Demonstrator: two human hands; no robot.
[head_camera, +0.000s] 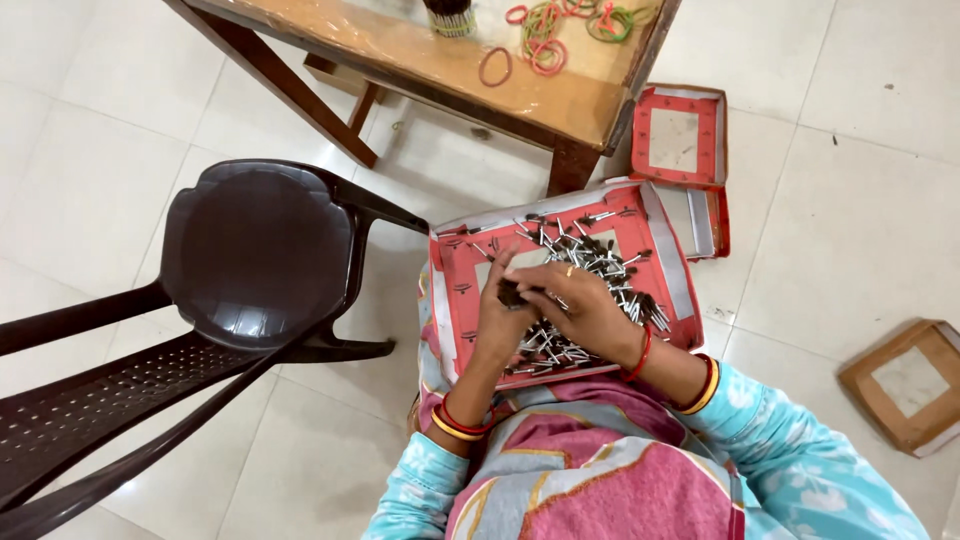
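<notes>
Left hand (503, 315) is closing its fingers on a small bundle of dark-tipped pins (512, 294), right hand (580, 305) is resting curled on the loose heap (600, 265) filling the red tray (455, 280); most remain unsorted.

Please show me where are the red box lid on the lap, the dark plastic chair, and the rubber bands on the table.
red box lid (455, 285): head view, on its bare left inner wall.
dark plastic chair (255, 250): head view, on the middle of the seat.
rubber bands (543, 40): head view, on the mixed pile lying on the wooden table.
</notes>
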